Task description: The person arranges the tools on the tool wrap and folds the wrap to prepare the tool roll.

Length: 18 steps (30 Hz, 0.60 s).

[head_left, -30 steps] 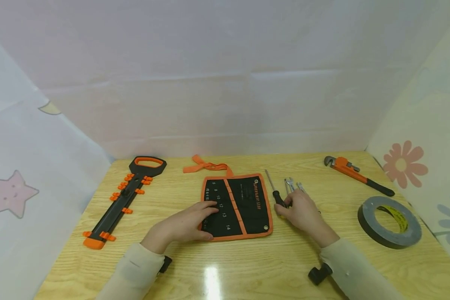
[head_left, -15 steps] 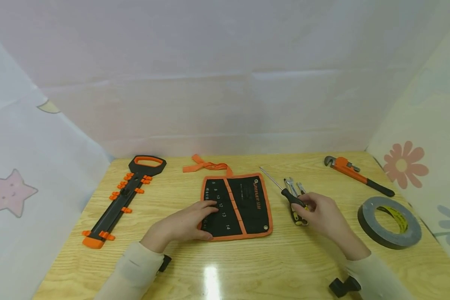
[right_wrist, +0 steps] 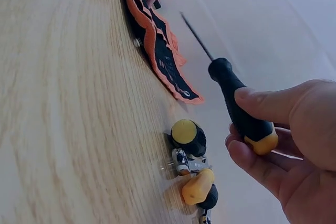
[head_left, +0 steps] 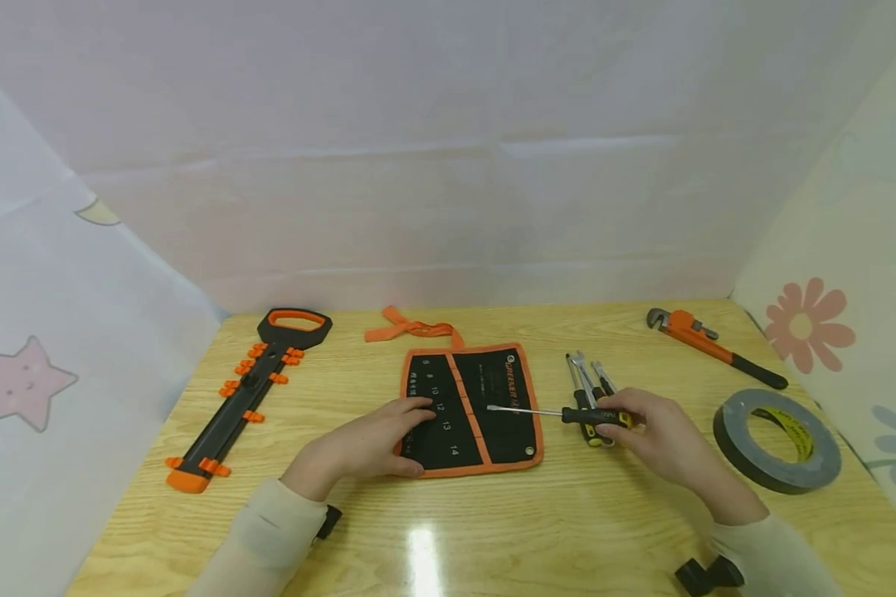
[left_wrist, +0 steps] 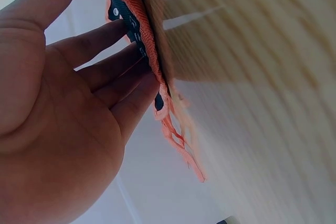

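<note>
A screwdriver (right_wrist: 233,95) with a black and yellow handle is pinched by my right hand (head_left: 660,435) between thumb and fingers. Its shaft points left, above the right half of a black tool pouch (head_left: 504,431) with orange trim. My left hand (head_left: 366,439) rests on the pouch's left side with its fingers extended, as the left wrist view also shows. Below the held screwdriver, several tools lie together: another screwdriver (right_wrist: 185,132) with a yellow handle end, and wrenches (head_left: 584,373). My right hand partly hides them.
An orange and black rack (head_left: 231,414) with clips lies at the left. An orange pipe wrench (head_left: 694,336) lies at the back right, with a grey roll of tape (head_left: 739,444) in front of it. An orange tie strap (head_left: 418,329) extends behind the pouch. Walls border the table (head_left: 493,539).
My right hand has lifted the screwdriver from beside the pouch and moved right. The screwdriver has turned from pointing away to pointing left. My left hand has stayed in place.
</note>
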Motion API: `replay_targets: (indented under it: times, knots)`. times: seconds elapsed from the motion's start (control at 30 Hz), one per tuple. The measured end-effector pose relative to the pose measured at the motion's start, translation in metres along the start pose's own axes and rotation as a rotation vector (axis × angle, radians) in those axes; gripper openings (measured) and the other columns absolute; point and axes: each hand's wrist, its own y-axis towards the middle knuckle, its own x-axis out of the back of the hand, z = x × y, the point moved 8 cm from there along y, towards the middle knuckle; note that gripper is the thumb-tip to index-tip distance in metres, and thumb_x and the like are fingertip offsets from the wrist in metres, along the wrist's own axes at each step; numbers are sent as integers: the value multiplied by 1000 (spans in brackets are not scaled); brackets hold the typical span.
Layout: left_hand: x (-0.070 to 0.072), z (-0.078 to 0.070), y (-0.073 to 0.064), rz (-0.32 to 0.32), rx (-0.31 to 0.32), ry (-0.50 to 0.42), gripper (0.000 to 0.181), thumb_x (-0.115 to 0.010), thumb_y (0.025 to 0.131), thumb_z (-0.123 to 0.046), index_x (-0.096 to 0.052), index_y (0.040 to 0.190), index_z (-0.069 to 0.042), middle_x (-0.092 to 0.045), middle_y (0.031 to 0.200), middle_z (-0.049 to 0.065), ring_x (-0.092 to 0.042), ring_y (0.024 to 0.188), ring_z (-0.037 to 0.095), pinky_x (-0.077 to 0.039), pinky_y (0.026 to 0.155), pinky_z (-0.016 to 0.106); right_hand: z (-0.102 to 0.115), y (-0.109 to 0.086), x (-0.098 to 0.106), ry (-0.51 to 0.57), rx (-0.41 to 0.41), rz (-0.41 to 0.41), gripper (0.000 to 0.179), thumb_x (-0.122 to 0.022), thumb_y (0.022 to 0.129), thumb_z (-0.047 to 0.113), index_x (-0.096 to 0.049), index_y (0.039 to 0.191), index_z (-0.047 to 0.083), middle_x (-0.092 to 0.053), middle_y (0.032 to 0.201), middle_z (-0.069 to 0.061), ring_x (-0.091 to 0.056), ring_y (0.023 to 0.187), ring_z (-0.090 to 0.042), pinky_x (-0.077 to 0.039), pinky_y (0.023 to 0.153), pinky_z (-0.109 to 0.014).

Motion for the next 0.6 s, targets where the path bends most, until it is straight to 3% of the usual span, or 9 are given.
replay_targets:
  times: [0.37, 0.6]
  knots:
    - [-1, 1, 1, -3, -9, 15, 83, -85, 95, -40, -48, 163, -11, -34, 176, 10, -30, 164, 37, -36, 129, 56, 7, -2, -7, -46, 113, 42, 30, -88, 90, 13, -81, 119, 13, -78, 112, 4, -73, 99, -17, -59, 78, -32]
    - [-1, 1, 1, -5, -13, 15, 83, -85, 95, -39, -48, 163, -10, -34, 176, 11, -30, 164, 37, -36, 129, 56, 12, -1, -13, -57, 92, 57, 32, -87, 92, 17, -80, 123, 10, -78, 117, -1, -71, 99, -16, -60, 80, -34]
